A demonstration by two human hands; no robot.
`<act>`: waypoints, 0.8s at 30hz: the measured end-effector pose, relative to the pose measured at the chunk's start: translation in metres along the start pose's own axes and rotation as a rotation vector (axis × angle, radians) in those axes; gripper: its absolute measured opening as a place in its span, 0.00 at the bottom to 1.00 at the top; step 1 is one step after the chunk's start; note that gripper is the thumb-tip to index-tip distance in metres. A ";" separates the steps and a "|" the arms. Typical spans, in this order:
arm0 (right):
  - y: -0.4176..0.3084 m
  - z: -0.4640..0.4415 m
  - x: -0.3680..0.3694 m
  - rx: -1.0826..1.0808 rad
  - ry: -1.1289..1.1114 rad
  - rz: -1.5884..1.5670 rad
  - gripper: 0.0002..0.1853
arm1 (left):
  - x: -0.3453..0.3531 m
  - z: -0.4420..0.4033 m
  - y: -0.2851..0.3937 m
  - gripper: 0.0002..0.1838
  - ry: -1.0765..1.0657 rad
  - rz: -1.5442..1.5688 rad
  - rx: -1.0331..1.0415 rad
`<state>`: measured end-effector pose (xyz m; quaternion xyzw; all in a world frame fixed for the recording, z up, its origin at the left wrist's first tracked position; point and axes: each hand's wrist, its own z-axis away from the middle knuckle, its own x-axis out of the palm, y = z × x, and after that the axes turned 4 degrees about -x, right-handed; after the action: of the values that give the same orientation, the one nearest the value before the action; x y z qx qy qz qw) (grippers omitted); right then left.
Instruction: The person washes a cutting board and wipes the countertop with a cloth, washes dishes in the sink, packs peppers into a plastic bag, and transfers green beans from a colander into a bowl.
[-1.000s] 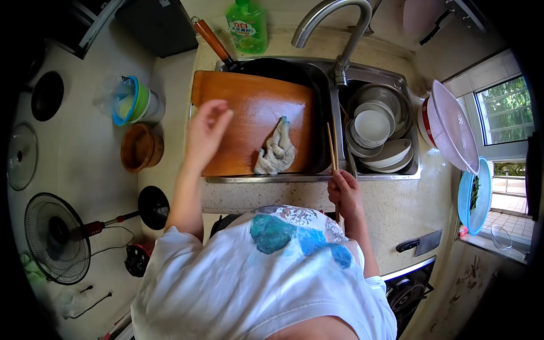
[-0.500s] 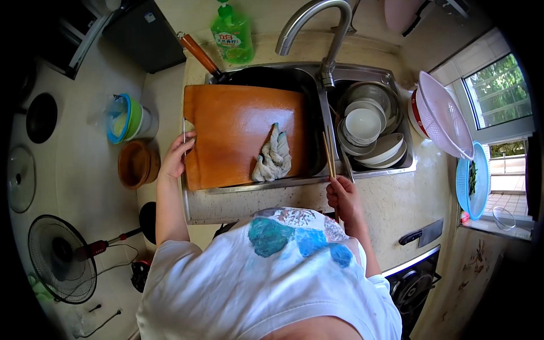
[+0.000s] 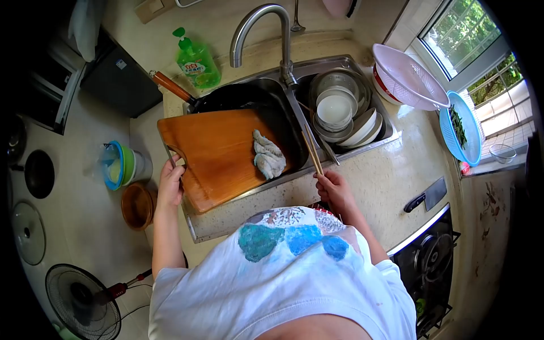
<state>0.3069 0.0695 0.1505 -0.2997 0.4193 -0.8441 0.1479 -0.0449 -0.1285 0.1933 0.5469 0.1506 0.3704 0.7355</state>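
My left hand (image 3: 171, 182) grips the left edge of a wooden cutting board (image 3: 212, 153), fingers closed around it at the notch. The board lies over the left sink basin, covering much of it. A crumpled, damp-looking cloth (image 3: 268, 156) rests on the board's right part. In my right hand (image 3: 335, 192) is a pair of chopsticks (image 3: 311, 150), held closed in the fist with their tips pointing up toward the sink divider. Behind the board, a black wok with a wooden handle (image 3: 173, 86) sits in the left basin, partly hidden.
Stacked bowls (image 3: 334, 110) and plates fill the right basin under the faucet (image 3: 260, 22). Green dish soap (image 3: 196, 65) stands behind. To the right are a pink colander (image 3: 411, 79), a blue basket (image 3: 462, 133) of greens, a cleaver (image 3: 428, 196) and a gas stove (image 3: 433, 260).
The view has turned and shifted. The board is now tilted, with its near left corner closer to me. My right hand still holds the chopsticks.
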 end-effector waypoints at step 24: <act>-0.005 -0.031 0.058 -0.142 0.012 0.403 0.22 | 0.029 0.183 0.083 0.24 0.242 -0.071 0.240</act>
<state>0.2427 0.0625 0.1623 -0.2143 0.5300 -0.7676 0.2897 0.0579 -0.2242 0.3393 0.5766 0.3003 0.3866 0.6541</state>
